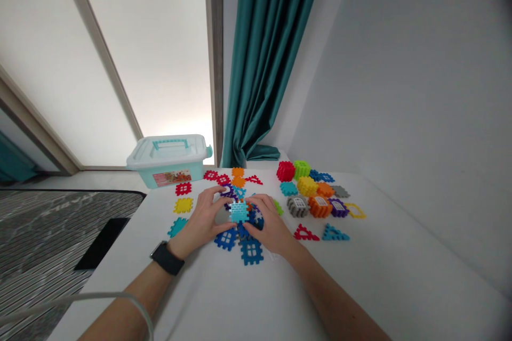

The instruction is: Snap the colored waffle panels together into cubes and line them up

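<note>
Between my hands is a light-blue interlocking building tile (239, 212) with a brick pattern and notched edges. My left hand (206, 218), with a dark watch on its wrist, grips the tile's left side between thumb and fingers. On the opposite side, my right hand (272, 224) closes its thumb and fingers on the same tile. Dark-blue window tiles lie just below, one at the left (226, 240) and one nearest me (251, 251). Purple pieces (228, 192) show behind the tile. My fingers partly hide the pieces beneath it.
A lidded turquoise box (172, 160) stands at the back left of the white table (224, 303). Stacked tiles, including grey (297, 206), orange (319, 206) and yellow (307, 186) ones, sit on the right. A pale cable (132, 298) crosses near my left forearm.
</note>
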A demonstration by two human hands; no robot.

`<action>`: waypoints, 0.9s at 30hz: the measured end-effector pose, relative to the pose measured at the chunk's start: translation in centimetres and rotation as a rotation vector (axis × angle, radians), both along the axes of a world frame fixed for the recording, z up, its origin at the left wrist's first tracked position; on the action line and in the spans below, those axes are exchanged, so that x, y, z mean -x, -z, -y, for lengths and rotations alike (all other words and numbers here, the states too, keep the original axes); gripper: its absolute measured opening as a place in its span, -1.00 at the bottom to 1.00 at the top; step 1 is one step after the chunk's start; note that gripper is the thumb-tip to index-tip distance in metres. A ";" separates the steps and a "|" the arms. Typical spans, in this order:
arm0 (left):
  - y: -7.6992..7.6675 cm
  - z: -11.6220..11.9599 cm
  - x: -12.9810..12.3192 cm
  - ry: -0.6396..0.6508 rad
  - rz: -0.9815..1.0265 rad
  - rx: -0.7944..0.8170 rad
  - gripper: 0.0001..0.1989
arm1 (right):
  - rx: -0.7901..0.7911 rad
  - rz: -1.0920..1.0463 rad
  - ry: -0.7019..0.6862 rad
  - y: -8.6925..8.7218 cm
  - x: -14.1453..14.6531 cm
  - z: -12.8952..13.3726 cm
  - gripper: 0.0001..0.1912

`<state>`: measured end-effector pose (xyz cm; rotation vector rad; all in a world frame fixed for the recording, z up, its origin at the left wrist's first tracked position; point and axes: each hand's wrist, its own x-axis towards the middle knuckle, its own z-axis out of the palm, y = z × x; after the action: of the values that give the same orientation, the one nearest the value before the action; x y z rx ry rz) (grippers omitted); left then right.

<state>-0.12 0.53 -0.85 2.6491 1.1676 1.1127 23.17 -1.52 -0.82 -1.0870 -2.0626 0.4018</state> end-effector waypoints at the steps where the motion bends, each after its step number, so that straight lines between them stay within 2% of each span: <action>1: 0.0 0.0 0.0 -0.001 -0.001 0.002 -0.52 | 0.002 0.004 0.002 0.0 0.0 0.0 -0.46; 7: -0.3 0.1 -0.1 -0.011 -0.013 0.018 -0.53 | -0.022 0.058 0.016 -0.2 -0.6 -0.1 -0.48; 12: -0.4 0.1 -0.1 0.001 0.018 0.048 -0.54 | -0.158 0.118 0.018 -0.4 -1.0 -0.1 -0.60; 15: -0.6 0.2 -0.2 0.028 0.067 0.119 -0.59 | -0.283 0.123 -0.030 -0.6 -1.0 -0.1 -0.75; 18: -1.1 0.4 -0.3 0.086 0.105 0.256 -0.73 | -0.357 0.068 -0.072 -0.9 -0.8 0.1 -0.82; 22: -1.7 0.5 -0.4 0.161 0.178 0.377 -0.86 | -0.265 -0.041 -0.018 -1.0 -0.3 0.4 -0.90; 27: -1.9 0.3 -0.6 0.193 0.294 0.433 -0.82 | -0.037 -0.191 0.053 -0.7 0.4 0.3 -0.91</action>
<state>0.44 0.19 1.07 2.1352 0.9454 1.0307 22.82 -1.80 -0.17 -1.0379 -1.8628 0.4226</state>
